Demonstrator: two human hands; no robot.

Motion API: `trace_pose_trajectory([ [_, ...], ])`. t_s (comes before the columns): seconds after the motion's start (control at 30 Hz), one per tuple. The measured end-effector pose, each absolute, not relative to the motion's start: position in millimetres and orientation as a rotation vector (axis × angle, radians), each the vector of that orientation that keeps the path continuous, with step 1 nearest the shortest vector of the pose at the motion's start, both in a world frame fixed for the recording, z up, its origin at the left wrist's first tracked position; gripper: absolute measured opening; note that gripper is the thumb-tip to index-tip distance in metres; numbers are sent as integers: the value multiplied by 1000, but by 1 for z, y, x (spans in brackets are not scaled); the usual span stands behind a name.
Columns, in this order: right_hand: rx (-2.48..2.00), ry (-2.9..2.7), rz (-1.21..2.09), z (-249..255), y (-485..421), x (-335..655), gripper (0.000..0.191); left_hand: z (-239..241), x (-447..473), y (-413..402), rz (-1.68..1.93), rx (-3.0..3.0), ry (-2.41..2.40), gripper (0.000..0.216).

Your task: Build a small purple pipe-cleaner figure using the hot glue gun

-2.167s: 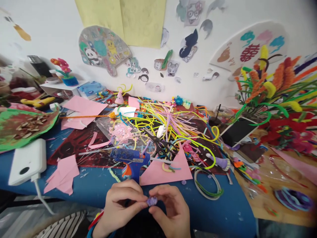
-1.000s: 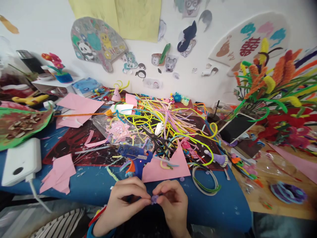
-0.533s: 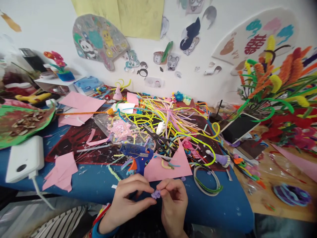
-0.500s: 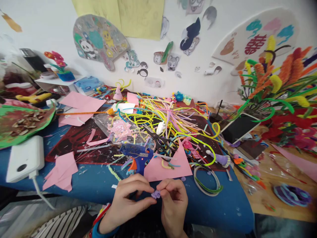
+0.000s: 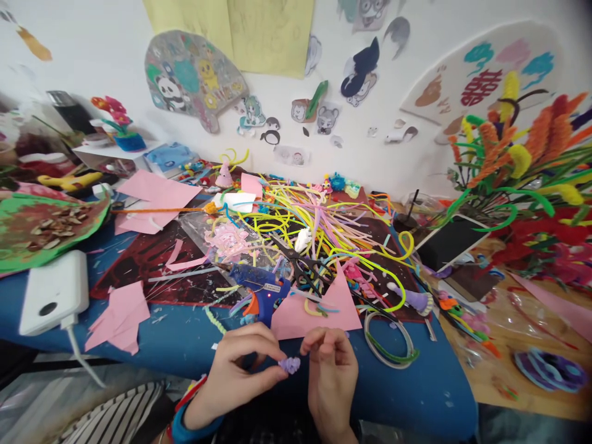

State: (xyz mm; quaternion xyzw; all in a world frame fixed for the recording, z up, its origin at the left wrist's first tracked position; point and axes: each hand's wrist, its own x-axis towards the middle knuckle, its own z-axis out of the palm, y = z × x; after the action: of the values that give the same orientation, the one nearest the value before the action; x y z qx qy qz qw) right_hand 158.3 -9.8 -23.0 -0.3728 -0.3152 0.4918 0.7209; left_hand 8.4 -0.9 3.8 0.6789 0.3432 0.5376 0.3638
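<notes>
My left hand: thumb and forefinger pinched on the purple fuzzy piece | piece: at the near side of the bench, below pink paper | my right hand: half-curled, just beside it, apart; any hold I cannot tell

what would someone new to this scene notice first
Probably the tangle of yellow and pink strips across the middle of the blue tabletop, then the bouquet of orange, yellow and green stems at the right. At the front edge, the left hand pinches a small purple piece, the right hand close beside it.
</notes>
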Motion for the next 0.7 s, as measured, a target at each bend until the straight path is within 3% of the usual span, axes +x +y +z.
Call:
trace_pose_trajectory([
  [0.37,-1006,-874,1437,-25,8,149,33,9,6,-7,1278,1715,775,22],
  [0.5,-913,-953,1538,-21,17,142,44,13,5,-9,1212,1691,720,24],
  [0.7,-766,-958,1620,-18,17,126,41,15,8,-8,1205,1618,683,25],
])
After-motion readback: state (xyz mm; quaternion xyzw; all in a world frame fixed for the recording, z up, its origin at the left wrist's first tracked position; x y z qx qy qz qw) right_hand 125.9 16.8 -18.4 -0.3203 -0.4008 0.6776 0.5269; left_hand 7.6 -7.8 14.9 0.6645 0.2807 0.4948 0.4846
